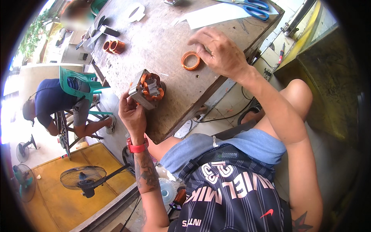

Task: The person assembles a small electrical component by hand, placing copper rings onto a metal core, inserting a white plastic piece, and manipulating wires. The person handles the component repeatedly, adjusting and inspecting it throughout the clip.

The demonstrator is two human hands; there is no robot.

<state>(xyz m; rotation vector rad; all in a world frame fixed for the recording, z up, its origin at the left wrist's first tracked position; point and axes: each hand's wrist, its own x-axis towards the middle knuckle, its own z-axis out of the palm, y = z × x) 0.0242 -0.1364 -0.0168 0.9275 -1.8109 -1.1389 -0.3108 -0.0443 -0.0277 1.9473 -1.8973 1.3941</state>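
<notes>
At the near left corner of the wooden table, my left hand (132, 114) grips the side of a motor stator (139, 92). This is a squarish stack of grey metal with copper windings and pale insulating pieces inside it. Over the table's right part hovers my right hand (221, 52), fingers loosely bent and thumb apart, with nothing visible in it. Just left of its thumb lies a loose copper wire coil (191, 61), flat on the wood and not visibly touched. Farther back on the left stand some joined copper coils (114, 46).
Blue-handled scissors (255, 9) lie on white sheet material (214, 16) at the far right. A white cut-out piece (136, 12) and dark tools (101, 33) are at the far left. A standing fan (83, 179) is lower left; another person (58, 94) sits beyond the table.
</notes>
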